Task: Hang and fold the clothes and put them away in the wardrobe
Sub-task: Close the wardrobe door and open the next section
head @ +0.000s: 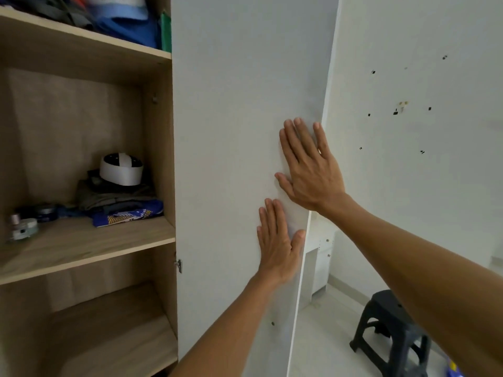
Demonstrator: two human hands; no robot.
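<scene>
**Both palms flat on the wardrobe door**

At the open wardrobe, your two hands rest flat against the white door, near its free edge. Your right hand sits higher, fingers spread and pointing up, grasping nothing. Your left hand lies just below it, also flat and released, thumb close to the door's edge.

The clothes are inside, to your left. On the middle shelf a folded stack of olive, grey and blue patterned fabric sits near the right wall of the compartment, with a white cap resting on top. Beside the stack, toward the left, stand a few small containers; they are too blurred to identify, perhaps jars or bottles. On the top shelf more blue and green clothes are piled up.

To your right, a black plastic stool stands on the pale floor, near the white wall.
</scene>
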